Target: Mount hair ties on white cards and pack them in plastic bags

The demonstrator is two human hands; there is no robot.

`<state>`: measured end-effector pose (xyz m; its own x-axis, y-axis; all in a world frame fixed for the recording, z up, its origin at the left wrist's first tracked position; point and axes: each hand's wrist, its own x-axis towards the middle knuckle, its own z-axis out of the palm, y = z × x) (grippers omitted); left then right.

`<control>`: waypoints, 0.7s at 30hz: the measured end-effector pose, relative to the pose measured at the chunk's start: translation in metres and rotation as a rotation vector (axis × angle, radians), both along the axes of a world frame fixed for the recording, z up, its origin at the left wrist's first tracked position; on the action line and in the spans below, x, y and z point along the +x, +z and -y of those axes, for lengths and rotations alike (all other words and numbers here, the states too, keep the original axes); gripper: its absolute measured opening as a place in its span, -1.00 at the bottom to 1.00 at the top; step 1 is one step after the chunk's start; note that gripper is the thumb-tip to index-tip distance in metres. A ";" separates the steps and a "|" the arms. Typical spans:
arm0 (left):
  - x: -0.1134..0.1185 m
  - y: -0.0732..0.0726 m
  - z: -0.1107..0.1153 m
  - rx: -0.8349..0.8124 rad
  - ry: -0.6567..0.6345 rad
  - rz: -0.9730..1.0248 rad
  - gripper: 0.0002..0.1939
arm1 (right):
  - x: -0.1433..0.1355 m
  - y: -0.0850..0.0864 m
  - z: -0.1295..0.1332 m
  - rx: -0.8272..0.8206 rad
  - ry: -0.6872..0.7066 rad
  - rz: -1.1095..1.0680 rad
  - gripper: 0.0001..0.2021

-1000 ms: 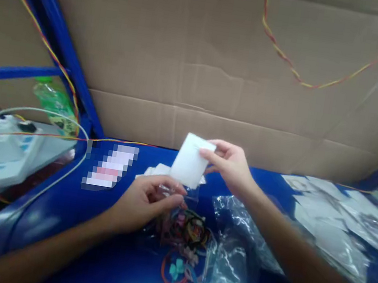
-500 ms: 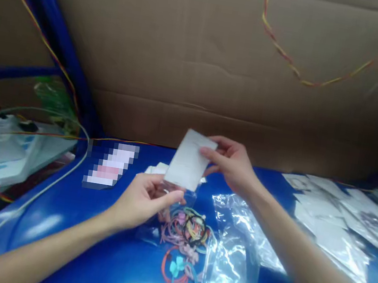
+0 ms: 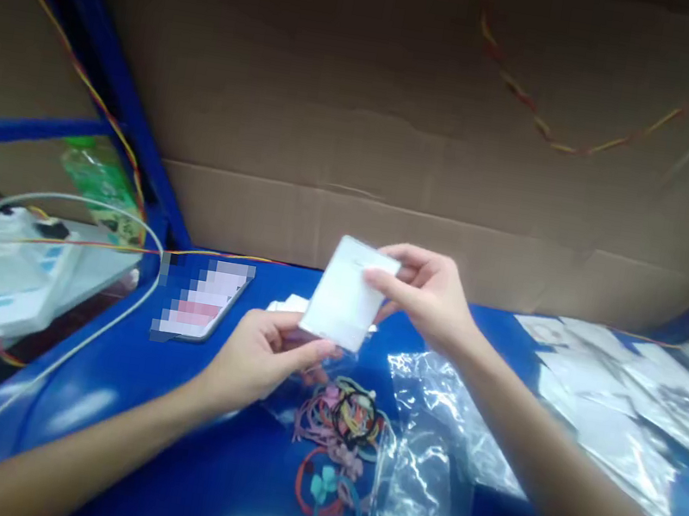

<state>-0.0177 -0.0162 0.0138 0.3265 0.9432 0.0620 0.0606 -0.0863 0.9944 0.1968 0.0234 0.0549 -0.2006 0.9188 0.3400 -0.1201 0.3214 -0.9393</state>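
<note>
A white card [image 3: 344, 297] is held up, tilted, over the middle of the blue table, with clear plastic showing at its lower edge. My left hand [image 3: 257, 355] pinches its lower left corner between thumb and fingers. At the upper right edge, my right hand [image 3: 421, 292] grips it, thumb on the front and fingers behind. Below my hands lies a pile of coloured hair ties [image 3: 352, 416], some with small bows. Clear plastic bags [image 3: 428, 472] are spread beside the pile, under my right forearm. White pieces [image 3: 291, 305] are partly hidden behind the card.
A phone [image 3: 207, 302] with a blurred screen lies at the left. Flat packets with white cards [image 3: 599, 386] are heaped at the right. A pale cable [image 3: 76, 338] crosses the left side, near a green bottle [image 3: 99, 180]. A cardboard wall [image 3: 366, 122] closes the back.
The card has shifted slightly to the right, and less loose plastic hangs below it. My left thumb has moved up a little along the lower edge. Both hands keep their hold.
</note>
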 end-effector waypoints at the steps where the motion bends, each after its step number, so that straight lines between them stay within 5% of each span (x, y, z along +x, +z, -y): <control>1: 0.000 0.000 0.000 -0.011 -0.006 0.009 -0.73 | 0.000 0.000 0.000 0.000 -0.009 -0.001 -0.67; 21: 0.000 -0.001 -0.001 -0.067 -0.091 0.067 -0.72 | -0.004 -0.001 0.004 0.062 -0.011 0.046 -0.64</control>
